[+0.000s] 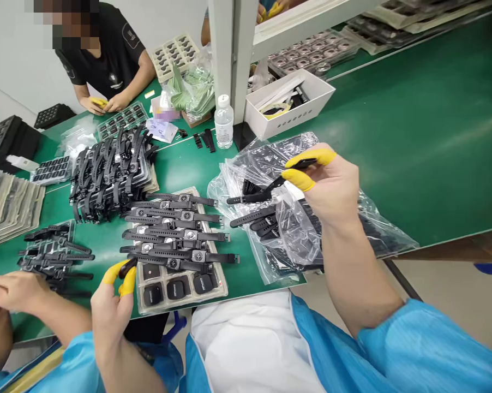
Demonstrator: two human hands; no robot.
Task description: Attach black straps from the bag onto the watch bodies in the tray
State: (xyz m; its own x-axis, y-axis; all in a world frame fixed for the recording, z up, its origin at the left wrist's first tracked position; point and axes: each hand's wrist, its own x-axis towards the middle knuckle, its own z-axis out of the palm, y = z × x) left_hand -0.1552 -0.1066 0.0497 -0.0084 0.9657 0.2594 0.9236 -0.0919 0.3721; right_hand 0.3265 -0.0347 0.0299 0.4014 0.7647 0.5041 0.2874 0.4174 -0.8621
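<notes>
My left hand [117, 297], with yellow covers on thumb and finger, pinches a small black piece [127, 268] at the left edge of a tray [183, 308]. Several black watches with straps [189, 234] lie in rows across that tray, and square black pieces [175, 290] sit in its front compartments. My right hand [328, 183], also with yellow finger covers, holds a black strap [252, 197] above clear plastic bags. More black straps [264, 224] stick out of the bag [297, 229] beneath it.
Behind the tray stand a pile of watches [107, 174], a water bottle [223, 123] and a white box [289, 117]. A co-worker's hands [17, 292] are at the left, near another tray of straps [58, 256]. Another person [111, 60] sits across the green table [401, 136].
</notes>
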